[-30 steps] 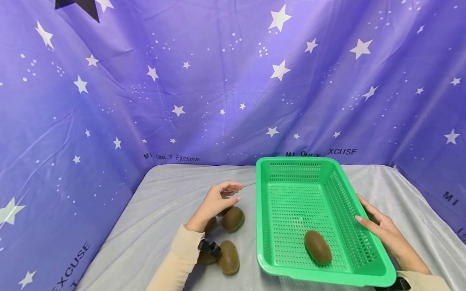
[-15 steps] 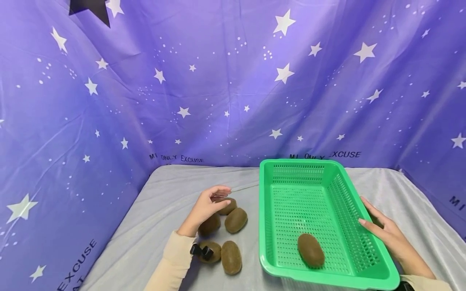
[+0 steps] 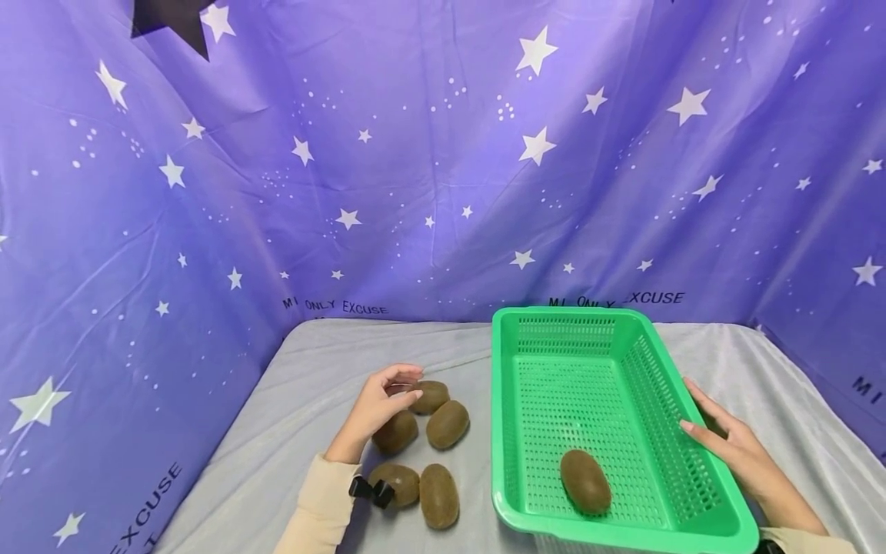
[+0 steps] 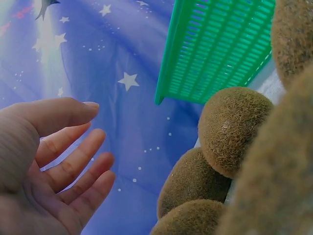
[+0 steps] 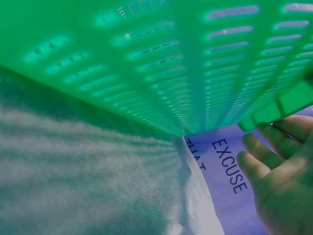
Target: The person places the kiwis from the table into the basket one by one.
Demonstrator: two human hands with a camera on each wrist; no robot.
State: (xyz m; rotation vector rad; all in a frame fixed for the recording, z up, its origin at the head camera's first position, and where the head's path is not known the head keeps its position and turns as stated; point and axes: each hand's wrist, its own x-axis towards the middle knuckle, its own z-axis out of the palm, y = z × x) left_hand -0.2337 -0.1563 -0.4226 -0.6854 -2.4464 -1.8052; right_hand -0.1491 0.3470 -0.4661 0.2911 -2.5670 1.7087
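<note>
My left hand (image 3: 371,408) hovers beside a cluster of brown fuzzy kiwis, its fingers loosely bent and nothing held. In the left wrist view that hand (image 4: 63,161) shows its palm, apart from a kiwi (image 4: 234,129). The head view shows one kiwi (image 3: 431,397) by the fingertips, another (image 3: 447,424) to its right, and one (image 3: 396,432) partly behind the hand. Closer to me lie two more kiwis, one upright (image 3: 439,496) and one (image 3: 398,485) partly covered by the wrist strap. My right hand (image 3: 737,450) holds the right rim of a green plastic basket (image 3: 497,431), thumb over it, fingers outside.
Inside the basket, near its front, lies a single kiwi (image 3: 585,482). A grey cloth (image 3: 277,462) covers the table. Purple star-printed curtains (image 3: 415,154) enclose the back and both sides.
My left hand has moved left and toward me, uncovering the kiwis. The kiwi in the basket has shifted slightly left. The right hand stays at the rim.
</note>
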